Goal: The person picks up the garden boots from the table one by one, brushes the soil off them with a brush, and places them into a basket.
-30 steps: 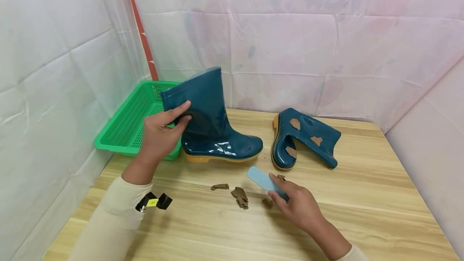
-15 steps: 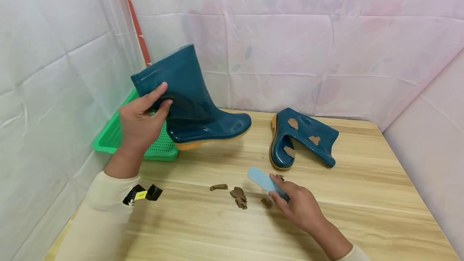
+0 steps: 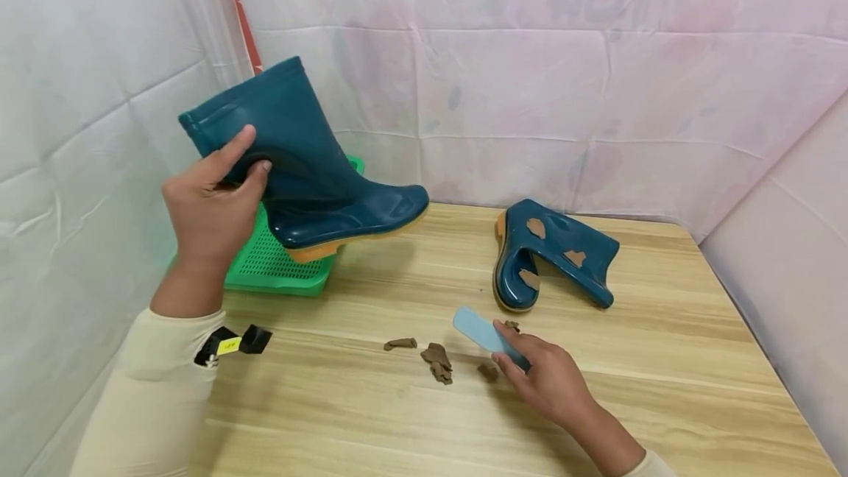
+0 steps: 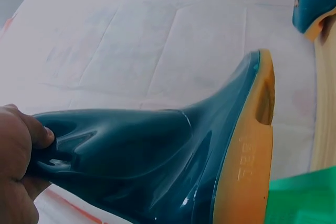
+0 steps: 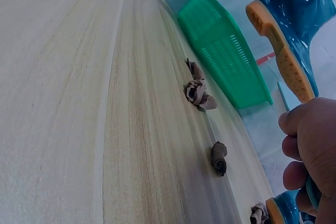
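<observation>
My left hand (image 3: 210, 212) grips the shaft of a dark teal rubber boot (image 3: 318, 160), thumb and fingers pinching its side. The boot hangs in the air, tilted toe to the right, its orange-yellow sole (image 4: 244, 177) plain in the left wrist view. Low over the table, my right hand (image 3: 550, 374) holds a light blue flat strip with a rounded end (image 3: 478, 328); its lower part is hidden in the fingers. A second rubber boot (image 3: 566, 234) lies on its side at the right, with several brown patches (image 3: 536, 227) on it.
A green plastic basket (image 3: 278, 282) stands at the back left, partly behind the raised boot. Several crumpled brown scraps (image 3: 436, 361) lie on the wooden table (image 3: 344, 418) near my right hand. White cloth walls (image 3: 503, 94) enclose the back and sides.
My left hand has lifted the boot up and to the left, from beside the basket to in front of and above it. My right hand stays nearly still with the blue strip.
</observation>
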`<state>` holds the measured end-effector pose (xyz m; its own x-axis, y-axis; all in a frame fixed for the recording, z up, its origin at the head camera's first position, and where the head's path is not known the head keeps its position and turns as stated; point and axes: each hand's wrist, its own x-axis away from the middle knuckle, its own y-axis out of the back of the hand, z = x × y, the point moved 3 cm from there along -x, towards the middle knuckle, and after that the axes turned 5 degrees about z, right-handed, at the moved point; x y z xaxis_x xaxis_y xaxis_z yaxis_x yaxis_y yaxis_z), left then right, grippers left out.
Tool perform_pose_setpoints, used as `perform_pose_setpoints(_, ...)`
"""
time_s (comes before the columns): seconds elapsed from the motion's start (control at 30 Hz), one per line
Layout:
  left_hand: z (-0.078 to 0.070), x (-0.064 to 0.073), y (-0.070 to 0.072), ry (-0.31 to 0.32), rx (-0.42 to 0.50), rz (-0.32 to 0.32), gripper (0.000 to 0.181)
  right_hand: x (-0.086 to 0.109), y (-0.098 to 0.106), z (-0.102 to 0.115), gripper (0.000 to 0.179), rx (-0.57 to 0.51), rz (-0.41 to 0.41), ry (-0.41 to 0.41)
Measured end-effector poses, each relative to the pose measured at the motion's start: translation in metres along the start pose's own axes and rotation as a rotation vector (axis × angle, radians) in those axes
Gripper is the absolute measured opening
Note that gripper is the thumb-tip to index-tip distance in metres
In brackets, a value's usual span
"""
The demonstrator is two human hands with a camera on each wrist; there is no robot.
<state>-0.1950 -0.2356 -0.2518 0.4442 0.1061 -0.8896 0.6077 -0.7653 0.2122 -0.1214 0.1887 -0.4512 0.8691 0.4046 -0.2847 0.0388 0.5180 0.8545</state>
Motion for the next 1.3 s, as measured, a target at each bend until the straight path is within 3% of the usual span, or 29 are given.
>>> perform_pose_setpoints(0.5,0.018,0.0,0.028,0.101,-0.218,-0.101,0.034,0.001,0.0,-0.002,0.057,0.002,0.005,-0.005)
perform_pose_setpoints(0.7,0.021,0.002,0.029,0.088,-0.328,-0.133,0.033,0.001,0.001,-0.002,0.058,0.008,0.011,-0.009)
perform_pose_setpoints(0.93,0.029,0.009,0.023,0.03,-0.501,-0.093,0.031,0.003,0.0,-0.002,0.059,0.014,0.024,-0.017)
perform_pose_setpoints(1.13,0.034,0.017,0.015,0.023,-0.594,-0.042,0.034,0.003,0.001,-0.002,0.059,0.017,0.02,-0.016)
perform_pose_setpoints(1.3,0.04,0.028,0.003,0.018,-0.671,0.044,0.036,0.004,0.001,-0.002,0.059,0.011,0.005,-0.002)
